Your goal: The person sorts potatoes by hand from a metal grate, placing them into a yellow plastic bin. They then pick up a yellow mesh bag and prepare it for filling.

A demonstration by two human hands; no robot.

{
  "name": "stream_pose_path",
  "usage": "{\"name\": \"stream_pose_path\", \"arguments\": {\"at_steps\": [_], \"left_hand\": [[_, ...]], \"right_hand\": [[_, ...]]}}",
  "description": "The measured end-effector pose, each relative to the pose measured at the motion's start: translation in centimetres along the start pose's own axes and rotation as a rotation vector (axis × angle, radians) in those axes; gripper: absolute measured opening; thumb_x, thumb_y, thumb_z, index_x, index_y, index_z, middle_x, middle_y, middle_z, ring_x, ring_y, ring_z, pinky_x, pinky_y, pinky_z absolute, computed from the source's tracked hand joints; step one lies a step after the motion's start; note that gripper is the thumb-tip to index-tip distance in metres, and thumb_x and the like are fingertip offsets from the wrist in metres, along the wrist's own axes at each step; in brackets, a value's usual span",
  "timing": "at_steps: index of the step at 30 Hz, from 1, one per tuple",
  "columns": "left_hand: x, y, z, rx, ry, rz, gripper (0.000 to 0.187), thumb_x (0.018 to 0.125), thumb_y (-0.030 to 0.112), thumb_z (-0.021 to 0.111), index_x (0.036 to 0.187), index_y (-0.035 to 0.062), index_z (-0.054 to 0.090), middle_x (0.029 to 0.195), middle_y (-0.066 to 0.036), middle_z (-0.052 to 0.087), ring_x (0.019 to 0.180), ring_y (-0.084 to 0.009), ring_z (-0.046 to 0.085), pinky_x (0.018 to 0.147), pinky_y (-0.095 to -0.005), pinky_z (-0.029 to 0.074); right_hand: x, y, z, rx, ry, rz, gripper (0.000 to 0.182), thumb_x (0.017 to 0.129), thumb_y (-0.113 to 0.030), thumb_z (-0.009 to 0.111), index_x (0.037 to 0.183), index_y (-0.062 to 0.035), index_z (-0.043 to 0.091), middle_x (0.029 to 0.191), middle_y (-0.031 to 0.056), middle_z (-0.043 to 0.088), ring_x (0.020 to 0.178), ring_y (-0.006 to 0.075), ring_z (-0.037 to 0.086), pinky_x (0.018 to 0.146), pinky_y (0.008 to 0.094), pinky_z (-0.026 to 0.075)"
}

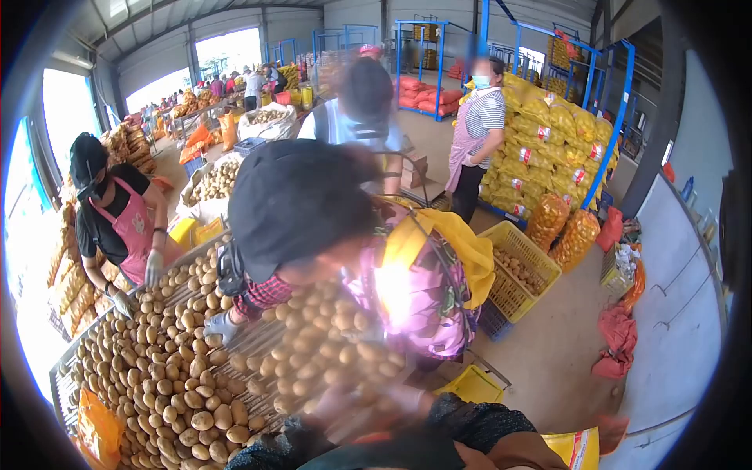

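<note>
My left hand (338,401) and my right hand (409,398) are at the bottom centre, both smeared by motion. They are at the near edge of a heap of blurred potatoes (329,333) on a slatted sorting table (249,338). Whether either hand grips a potato cannot be made out. Dark patterned sleeves (482,419) cover my forearms. Close in front, a person in a black cap (298,207) bends over the same table, a gloved hand (223,327) among the potatoes.
At the left, another person in a pink apron (129,223) works at the table. An orange bag (99,429) lies at its near-left corner. Right of me stand a yellow crate (536,274) of potatoes and a yellow basket (474,385). Stacked yellow sacks (540,149) rise behind.
</note>
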State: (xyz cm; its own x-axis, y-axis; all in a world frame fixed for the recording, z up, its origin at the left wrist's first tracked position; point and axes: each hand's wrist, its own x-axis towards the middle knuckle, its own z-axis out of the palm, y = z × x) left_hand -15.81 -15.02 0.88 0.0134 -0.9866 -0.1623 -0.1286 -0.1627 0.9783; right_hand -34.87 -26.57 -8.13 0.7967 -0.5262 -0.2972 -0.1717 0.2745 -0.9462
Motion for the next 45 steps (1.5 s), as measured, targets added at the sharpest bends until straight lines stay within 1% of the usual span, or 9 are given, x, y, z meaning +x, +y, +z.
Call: {"name": "stream_pose_path", "arguments": {"at_steps": [3,5,8,11,20,28,37,41,45], "left_hand": [[1.1,-4.7,1.0,0.256,-0.032,0.107,0.045,0.096,0.036,0.064,0.125,0.0016,0.061,0.087,-0.002,0.063,0.072,-0.0114,0.058,0.063,-0.0268,0.049],[1.0,-5.5,1.8,0.293,0.013,-0.129,0.042,0.096,0.036,0.064,0.122,0.0025,0.063,0.088,-0.002,0.063,0.073,-0.0107,0.058,0.065,-0.0262,0.049],[-2.9,5.0,3.2,0.745,0.053,-0.03,0.033,0.091,0.032,0.066,0.109,0.0045,0.067,0.09,-0.01,0.067,0.08,-0.0276,0.064,0.071,-0.0401,0.052],[-5.3,-2.2,1.9,1.058,0.32,0.123,0.032,0.084,0.028,0.068,0.106,0.0048,0.066,0.101,-0.017,0.065,0.095,-0.0401,0.062,0.079,-0.0498,0.051],[-10.5,-9.0,4.5,1.173,0.577,-0.145,0.05,0.086,0.037,0.064,0.124,0.0047,0.059,0.118,-0.017,0.062,0.11,-0.0365,0.058,0.093,-0.0509,0.045],[-9.7,-7.4,4.9,1.183,0.532,-0.285,0.047,0.089,0.038,0.06,0.121,0.0048,0.062,0.108,-0.015,0.066,0.102,-0.0353,0.061,0.09,-0.0503,0.046],[-10.0,-6.8,4.3,1.059,0.541,-0.253,0.047,0.087,0.041,0.061,0.12,0.0078,0.066,0.112,-0.015,0.068,0.104,-0.0357,0.061,0.093,-0.0501,0.046],[-11.2,-8.2,1.1,0.867,0.54,-0.049,0.038,0.082,0.038,0.065,0.109,0.0126,0.07,0.105,-0.011,0.067,0.106,-0.034,0.057,0.093,-0.0516,0.044],[-14.5,-9.2,-3.3,1.208,0.352,-0.086,0.034,0.074,0.037,0.071,0.1,0.0164,0.069,0.106,-0.007,0.061,0.107,-0.0299,0.055,0.088,-0.0484,0.043]], "right_hand": [[-2.2,0.6,-1.7,0.233,-0.08,0.099,0.025,0.098,-0.028,0.06,0.113,-0.0095,0.068,0.106,0.0011,0.067,0.093,0.0125,0.059,0.082,0.0292,0.049],[-4.0,3.1,-4.6,0.012,-0.014,-0.022,0.032,0.096,-0.031,0.063,0.117,-0.0072,0.068,0.11,0.0013,0.068,0.093,0.0128,0.061,0.083,0.0294,0.05],[-9.9,0.7,-8.2,-0.325,0.218,0.089,0.039,0.089,-0.035,0.072,0.114,-0.0058,0.07,0.106,0.0032,0.072,0.092,0.014,0.065,0.082,0.0305,0.052],[-14.3,1.3,-11.8,-0.192,0.478,0.36,0.044,0.082,-0.037,0.079,0.112,-0.0071,0.071,0.104,0.0077,0.073,0.093,0.0167,0.068,0.082,0.0333,0.053],[-16.6,18.5,-19.2,-0.529,0.713,0.471,0.047,0.08,-0.036,0.076,0.114,-0.0039,0.069,0.106,0.0176,0.072,0.1,0.0322,0.069,0.088,0.0372,0.054],[-16.2,13.5,-16.6,-0.652,0.57,0.583,0.046,0.087,-0.038,0.065,0.119,-0.0053,0.068,0.099,0.0179,0.073,0.087,0.0295,0.072,0.082,0.0387,0.055],[-11.5,4.0,-8.3,-0.694,0.293,-0.043,0.029,0.093,-0.026,0.061,0.111,-0.0064,0.07,0.108,0.0153,0.072,0.099,0.035,0.068,0.087,0.0418,0.052],[-7.0,2.0,-4.7,-0.847,0.205,-0.611,0.027,0.089,-0.018,0.06,0.111,-0.0046,0.068,0.108,0.0182,0.068,0.098,0.0376,0.064,0.086,0.0442,0.052],[-2.7,-2.2,-0.5,-1.077,0.159,-0.789,0.03,0.086,-0.016,0.063,0.112,-0.0025,0.064,0.109,0.0181,0.064,0.094,0.0372,0.063,0.081,0.0447,0.053]]}}
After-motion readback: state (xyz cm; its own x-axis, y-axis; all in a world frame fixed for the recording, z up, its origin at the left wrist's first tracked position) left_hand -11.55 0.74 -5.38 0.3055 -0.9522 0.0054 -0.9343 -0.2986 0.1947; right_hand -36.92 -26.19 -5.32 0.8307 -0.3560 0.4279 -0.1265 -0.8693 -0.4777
